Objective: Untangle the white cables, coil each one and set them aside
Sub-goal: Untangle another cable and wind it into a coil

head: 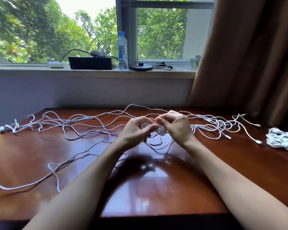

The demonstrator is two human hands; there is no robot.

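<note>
Several white cables (76, 123) lie tangled across the far half of a glossy brown table (156, 188). Above the table's middle, my left hand (136, 130) and my right hand (175, 125) hold a small coil of white cable (160, 129) between them. My left fingers curl round its left side and my right fingers pinch its top. Loose strands hang from the coil down to the table. A heap of coiled white cables (281, 141) lies at the table's right edge. One long strand (55, 173) trails toward the near left.
Behind the table runs a windowsill (93, 73) carrying a black box (91, 63), a water bottle (122, 50), a round black disc (140, 67) and small items. A brown curtain (249, 55) hangs at the right. Cable ends with plugs (258, 141) lie at right.
</note>
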